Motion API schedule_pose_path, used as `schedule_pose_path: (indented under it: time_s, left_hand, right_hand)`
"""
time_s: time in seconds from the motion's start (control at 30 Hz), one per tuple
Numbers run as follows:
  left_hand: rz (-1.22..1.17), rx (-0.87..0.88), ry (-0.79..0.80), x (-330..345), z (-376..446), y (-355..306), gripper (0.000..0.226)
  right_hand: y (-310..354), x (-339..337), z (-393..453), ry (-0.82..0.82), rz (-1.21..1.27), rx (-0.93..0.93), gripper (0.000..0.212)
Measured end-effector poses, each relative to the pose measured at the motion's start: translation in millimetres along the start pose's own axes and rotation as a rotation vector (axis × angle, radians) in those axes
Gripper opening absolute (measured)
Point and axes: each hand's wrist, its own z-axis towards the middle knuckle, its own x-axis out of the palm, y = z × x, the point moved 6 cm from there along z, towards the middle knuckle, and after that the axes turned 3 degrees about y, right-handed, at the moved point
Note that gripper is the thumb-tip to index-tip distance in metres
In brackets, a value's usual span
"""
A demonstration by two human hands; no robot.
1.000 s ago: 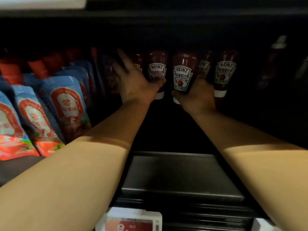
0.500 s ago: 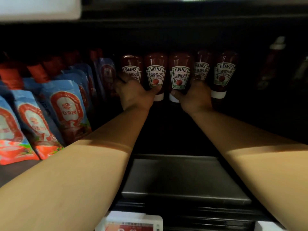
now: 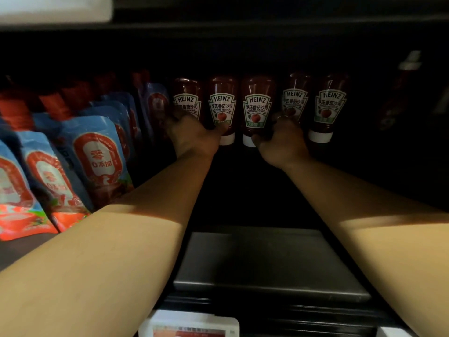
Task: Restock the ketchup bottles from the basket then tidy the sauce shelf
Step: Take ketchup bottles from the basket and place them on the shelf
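Several Heinz ketchup bottles stand cap-down in a row at the back of the dark sauce shelf [image 3: 267,261]. My left hand [image 3: 194,137] reaches in and grips the leftmost bottle [image 3: 187,98] low on its body, thumb against the second bottle [image 3: 222,108]. My right hand [image 3: 281,144] grips the base of the fourth bottle [image 3: 295,98], with its thumb by the cap of the third bottle [image 3: 257,108]. The fifth bottle [image 3: 329,108] stands free to the right. The basket is out of view.
Blue and red sauce pouches [image 3: 97,156] fill the shelf's left side in leaning rows. A dim bottle with a white cap [image 3: 408,69] stands far right. A price tag [image 3: 192,327] sits on the front edge. The shelf above hangs low.
My left hand dropped from an open reach over the bottles to a grip on the leftmost one. The bottles now stand in a straighter row; my right hand stayed at the fourth bottle.
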Motion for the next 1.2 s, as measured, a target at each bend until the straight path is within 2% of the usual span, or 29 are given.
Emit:
schedule_pose_path:
  time_s: [0.13, 0.33, 0.5, 0.57, 0.63, 0.7, 0.83, 0.93, 1.0, 1.1, 1.2]
  left_hand:
    - [0.015, 0.013, 0.065, 4.4, 8.0, 3.4, 0.122]
    - [0.005, -0.004, -0.005, 1.6, 3.1, 2.4, 0.134]
    - [0.005, -0.011, -0.009, -1.4, -2.2, 0.7, 0.131]
    - [0.041, 0.004, -0.033, -7.1, -11.3, -2.1, 0.126]
    - [0.093, 0.038, -0.052, -14.9, -18.2, -3.2, 0.115]
    - [0.102, 0.088, -0.051, -22.0, -21.2, -2.9, 0.096]
    - [0.029, 0.168, 0.049, -26.4, -39.8, -5.0, 0.051]
    - [-0.022, 0.223, 0.126, -31.1, -59.0, -7.4, 0.027]
    - [-0.054, 0.224, 0.187, -36.6, -67.3, -3.4, 0.019]
    - [-0.106, 0.213, 0.273, -49.0, -78.9, 5.7, 0.021]
    - [-0.078, 0.178, 0.334, -61.2, -90.7, 12.8, 0.024]
  right_hand:
    - [-2.6, 2.1, 3.4, 0.04, 0.052, -0.009, 0.056]
    - [-7.2, 3.8, 7.3, 0.038, 0.058, -0.026, 0.052]
    - [-9.5, 1.3, 4.9, 0.032, 0.129, 0.009, 0.044]
    - [-7.5, -3.1, -1.2, 0.033, 0.131, 0.034, 0.047]
    - [-6.3, -9.9, -12.1, 0.031, 0.123, 0.065, 0.052]
    - [-6.9, -19.9, -26.2, -0.01, 0.073, 0.079, 0.042]
    - [-12.9, -42.8, -59.6, -0.075, 0.021, 0.153, 0.031]
    - [-15.9, -62.4, -85.5, -0.11, 0.034, 0.203, 0.027]
    - [-18.7, -74.3, -102.6, -0.131, 0.011, 0.231, 0.029]
    - [-23.3, -92.5, -125.9, -0.162, 0.001, 0.324, 0.035]
    - [-23.9, -106.6, -144.7, -0.094, 0.015, 0.383, 0.037]
